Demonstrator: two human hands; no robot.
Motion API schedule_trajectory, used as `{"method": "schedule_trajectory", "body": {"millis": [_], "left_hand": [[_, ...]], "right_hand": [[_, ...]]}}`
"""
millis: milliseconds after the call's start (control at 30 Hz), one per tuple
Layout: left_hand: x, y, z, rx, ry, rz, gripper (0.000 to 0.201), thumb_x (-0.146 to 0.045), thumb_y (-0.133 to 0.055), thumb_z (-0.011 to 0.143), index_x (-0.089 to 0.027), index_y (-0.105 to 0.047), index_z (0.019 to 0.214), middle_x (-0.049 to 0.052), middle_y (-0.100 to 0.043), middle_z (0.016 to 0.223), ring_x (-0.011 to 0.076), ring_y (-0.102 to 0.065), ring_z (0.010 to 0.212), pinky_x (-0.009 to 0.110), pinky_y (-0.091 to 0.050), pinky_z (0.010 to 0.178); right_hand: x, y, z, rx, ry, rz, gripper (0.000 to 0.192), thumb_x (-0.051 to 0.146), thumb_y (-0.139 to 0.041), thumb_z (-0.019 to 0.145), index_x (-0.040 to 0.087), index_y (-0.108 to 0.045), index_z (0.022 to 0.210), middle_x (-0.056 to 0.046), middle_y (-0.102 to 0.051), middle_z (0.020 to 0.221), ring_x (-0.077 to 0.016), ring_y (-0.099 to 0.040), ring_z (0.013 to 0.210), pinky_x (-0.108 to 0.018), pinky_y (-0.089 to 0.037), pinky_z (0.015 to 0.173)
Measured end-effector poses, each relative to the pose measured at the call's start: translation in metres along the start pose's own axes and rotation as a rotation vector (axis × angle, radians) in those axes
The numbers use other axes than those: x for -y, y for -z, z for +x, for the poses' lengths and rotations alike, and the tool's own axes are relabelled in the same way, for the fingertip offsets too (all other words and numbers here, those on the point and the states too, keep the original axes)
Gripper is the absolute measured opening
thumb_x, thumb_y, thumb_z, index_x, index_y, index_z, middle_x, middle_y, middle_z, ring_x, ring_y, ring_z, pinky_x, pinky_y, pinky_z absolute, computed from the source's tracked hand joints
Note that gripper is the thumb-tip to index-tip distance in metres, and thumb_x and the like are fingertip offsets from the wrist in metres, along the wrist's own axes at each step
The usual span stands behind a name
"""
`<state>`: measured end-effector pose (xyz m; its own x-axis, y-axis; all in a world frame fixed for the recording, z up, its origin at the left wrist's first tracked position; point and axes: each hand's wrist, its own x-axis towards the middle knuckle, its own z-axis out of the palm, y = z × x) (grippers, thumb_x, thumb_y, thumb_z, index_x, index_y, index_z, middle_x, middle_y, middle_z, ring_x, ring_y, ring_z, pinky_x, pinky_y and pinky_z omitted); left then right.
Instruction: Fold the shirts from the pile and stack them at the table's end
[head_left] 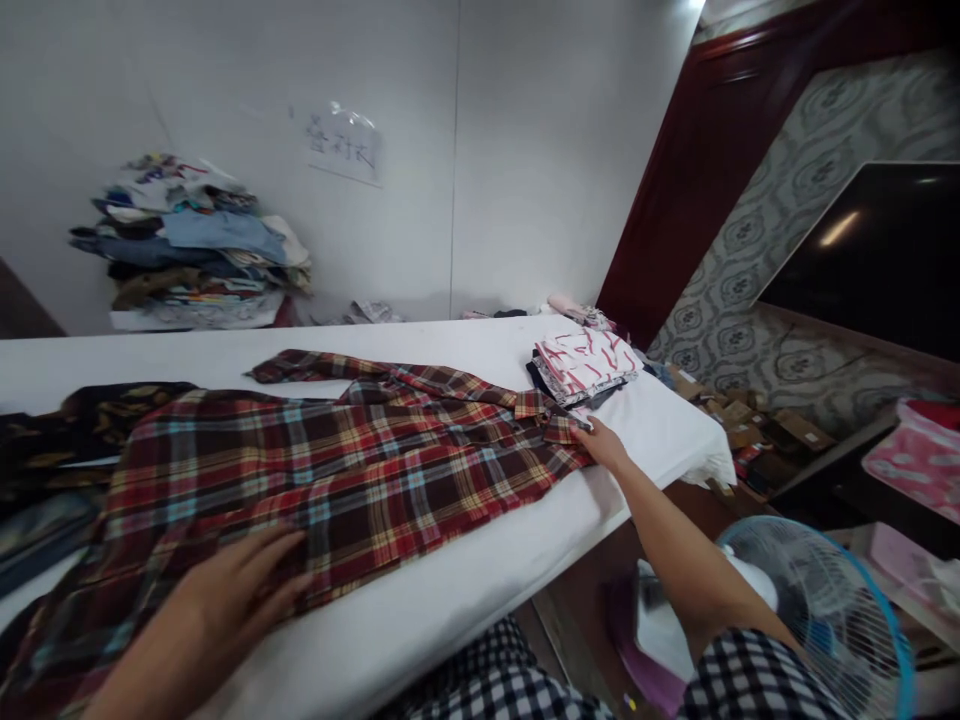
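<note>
Plaid shirt (352, 470) flat, hands (225, 590) on edges

The person wears a short-sleeved garment in small black-and-white gingham check; its cuff ends above the elbow of the right arm, and more of the same checked cloth shows low in the middle. Both forearms are bare, with no watch, rings or gloves visible on the left hand (217, 600) or the right hand (602, 446).

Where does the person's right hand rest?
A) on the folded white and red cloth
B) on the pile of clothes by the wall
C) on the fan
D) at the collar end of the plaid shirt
D: the right hand touches the collar end of the plaid shirt spread on the white table, just beside the folded white and red cloth.
</note>
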<state>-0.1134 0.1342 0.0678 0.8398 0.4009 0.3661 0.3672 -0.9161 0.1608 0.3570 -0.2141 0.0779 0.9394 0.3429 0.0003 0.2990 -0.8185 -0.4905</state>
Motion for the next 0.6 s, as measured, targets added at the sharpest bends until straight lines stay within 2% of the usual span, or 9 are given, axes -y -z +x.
{"method": "schedule_trajectory", "body": {"millis": [100, 167, 267, 367, 467, 600], "left_hand": [[-0.023, -0.004, -0.002, 0.067, -0.051, 0.026, 0.045, -0.057, -0.052, 0.075, -0.042, -0.070, 0.113, -0.001, -0.071, 0.118, 0.0254, -0.066, 0.109, 0.037, -0.055, 0.092], [-0.029, -0.001, -0.003, 0.079, -0.058, 0.062, 0.043, -0.055, -0.053, 0.076, -0.040, -0.070, 0.113, -0.001, -0.071, 0.118, 0.0261, -0.066, 0.110, 0.039, -0.056, 0.092], [-0.033, 0.005, -0.003, 0.111, -0.085, 0.073, 0.041, -0.054, -0.054, 0.079, -0.038, -0.071, 0.112, 0.001, -0.070, 0.120, 0.0262, -0.066, 0.110, 0.040, -0.056, 0.093], [-0.041, 0.008, -0.004, 0.144, -0.122, 0.035, 0.039, -0.049, -0.055, 0.081, -0.033, -0.071, 0.113, 0.003, -0.070, 0.120, 0.0261, -0.066, 0.110, 0.040, -0.055, 0.095], [-0.053, 0.011, -0.001, 0.171, -0.146, -0.034, 0.034, -0.044, -0.056, 0.084, -0.031, -0.071, 0.111, 0.004, -0.070, 0.119, 0.0252, -0.066, 0.108, 0.039, -0.056, 0.094], [-0.053, 0.024, 0.015, 0.142, -0.074, -0.141, 0.029, -0.043, -0.049, 0.090, -0.027, -0.071, 0.100, 0.004, -0.073, 0.109, 0.0203, -0.069, 0.098, 0.032, -0.057, 0.086]], "right_hand": [[0.014, -0.013, -0.001, -0.028, 0.117, -0.105, 0.054, 0.040, -0.057, 0.084, 0.018, -0.053, 0.133, -0.013, -0.064, 0.125, -0.0282, -0.060, 0.113, -0.035, -0.045, 0.092], [0.013, -0.014, 0.001, -0.091, 0.180, -0.047, 0.046, 0.031, -0.054, 0.083, 0.019, -0.056, 0.128, -0.011, -0.066, 0.120, -0.0251, -0.062, 0.108, -0.033, -0.047, 0.090], [0.001, -0.004, 0.010, -0.242, 0.220, 0.115, 0.045, 0.032, -0.052, 0.081, 0.018, -0.059, 0.123, -0.009, -0.069, 0.115, -0.0232, -0.065, 0.100, -0.033, -0.049, 0.085], [-0.016, 0.006, 0.019, -0.334, 0.190, 0.089, 0.045, 0.036, -0.052, 0.080, 0.016, -0.061, 0.120, -0.010, -0.071, 0.107, -0.0245, -0.066, 0.094, -0.034, -0.050, 0.082], [-0.033, 0.004, 0.021, -0.233, 0.104, -0.073, 0.044, 0.037, -0.050, 0.081, 0.016, -0.062, 0.118, -0.012, -0.072, 0.102, -0.0277, -0.067, 0.093, -0.035, -0.050, 0.078], [-0.049, -0.004, 0.020, -0.125, 0.073, -0.258, 0.056, 0.042, -0.047, 0.085, 0.013, -0.053, 0.132, -0.017, -0.070, 0.106, -0.0308, -0.068, 0.093, -0.038, -0.051, 0.075]]}}
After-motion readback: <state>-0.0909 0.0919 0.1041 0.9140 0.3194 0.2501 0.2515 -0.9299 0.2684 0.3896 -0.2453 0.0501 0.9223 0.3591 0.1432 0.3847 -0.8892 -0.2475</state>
